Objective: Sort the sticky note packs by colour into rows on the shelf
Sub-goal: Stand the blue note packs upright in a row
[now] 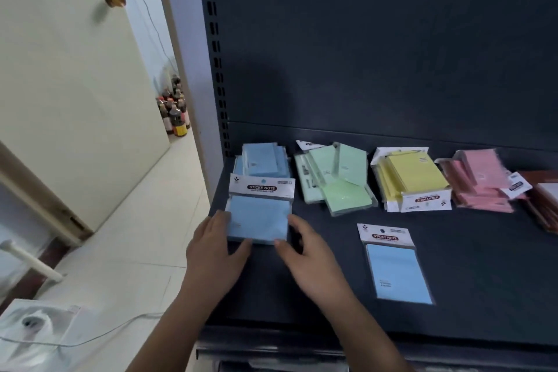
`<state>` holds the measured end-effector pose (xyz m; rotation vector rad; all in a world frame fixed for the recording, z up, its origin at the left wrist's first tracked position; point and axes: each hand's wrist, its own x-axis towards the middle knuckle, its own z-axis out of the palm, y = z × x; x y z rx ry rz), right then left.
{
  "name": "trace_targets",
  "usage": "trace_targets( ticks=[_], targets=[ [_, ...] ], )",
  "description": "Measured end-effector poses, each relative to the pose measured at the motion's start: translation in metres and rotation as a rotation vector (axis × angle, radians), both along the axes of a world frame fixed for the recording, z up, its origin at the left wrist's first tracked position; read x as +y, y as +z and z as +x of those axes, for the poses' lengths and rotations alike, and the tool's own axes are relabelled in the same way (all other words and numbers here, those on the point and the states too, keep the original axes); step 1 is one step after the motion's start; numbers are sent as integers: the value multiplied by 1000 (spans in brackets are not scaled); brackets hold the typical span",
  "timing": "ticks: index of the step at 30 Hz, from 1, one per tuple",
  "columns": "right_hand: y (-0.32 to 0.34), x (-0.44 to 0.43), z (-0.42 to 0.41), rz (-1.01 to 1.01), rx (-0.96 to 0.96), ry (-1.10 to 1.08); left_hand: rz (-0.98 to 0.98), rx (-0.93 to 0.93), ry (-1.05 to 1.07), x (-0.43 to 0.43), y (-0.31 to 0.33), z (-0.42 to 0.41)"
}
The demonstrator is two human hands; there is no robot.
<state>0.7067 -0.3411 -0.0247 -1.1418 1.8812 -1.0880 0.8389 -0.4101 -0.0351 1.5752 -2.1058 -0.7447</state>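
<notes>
Brown packs point(543, 205) at far right of frame cut off by the picture's edge; count and print unreadable. Lower packs in the blue pile point(262, 160) at the shelf's back left sit hidden under the top ones and behind the header card of the held blue pack point(258, 217), whose near corners are covered by fingers point(241, 246). Bottles point(175, 112) on the floor, middle left, too small to identify; small print on the loose blue pack point(398, 275) blurred.
</notes>
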Motion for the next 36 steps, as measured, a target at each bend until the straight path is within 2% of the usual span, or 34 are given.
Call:
trace_targets(
  ticks=[3,6,10,14,16,18,21,25,29,31,34,36],
  targets=[
    [-2,-2,4,9,-81,-76,14,80,-8,3,-3,0],
    [-6,2,9,-84,-106,-182,42,185,-3,6,-6,2],
    [-7,6,9,-226,-435,-378,10,448,81,17,1,5],
    [-7,20,3,-219,-499,-327,95,649,83,23,5,11],
    [-10,31,-3,-178,-427,-251,177,618,15,25,3,13],
    [-13,43,-12,-135,-323,-211,232,479,-52,30,-1,12],
    [-10,58,-26,-76,-100,-165,214,338,-112,40,-2,5],
    [-5,66,-37,1,201,-59,18,76,-124,44,7,-5],
    [-12,68,-36,75,480,-31,-203,30,-60,26,2,-4],
    [-11,61,-31,55,554,-32,-252,-32,-16,10,-2,-3],
    [-6,40,-26,5,619,16,-123,-142,26,-9,0,-4],
    [-4,21,-22,21,611,72,-58,-123,6,-14,-1,-6]
  ],
)
